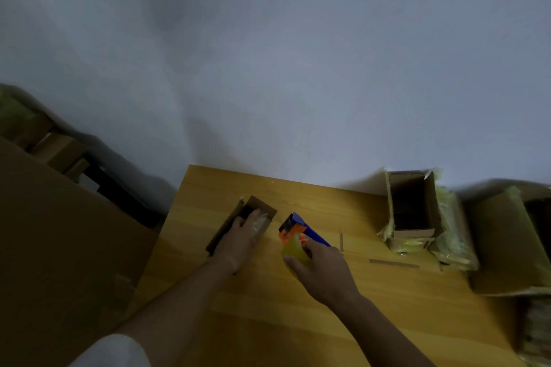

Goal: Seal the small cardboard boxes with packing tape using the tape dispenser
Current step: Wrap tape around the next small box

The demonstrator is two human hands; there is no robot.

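One small cardboard box (242,223), left hand (242,240) flat upon it, fingers straight. One tape dispenser (301,231), gripped by right hand (323,270). One open box (413,210) at table (268,307) edge.

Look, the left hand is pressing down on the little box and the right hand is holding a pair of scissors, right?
Not quite. The head view shows the right hand holding the blue and orange tape dispenser, not scissors, its fingers curled around it. The rest is right: the left hand lies flat on the small cardboard box on the wooden table.
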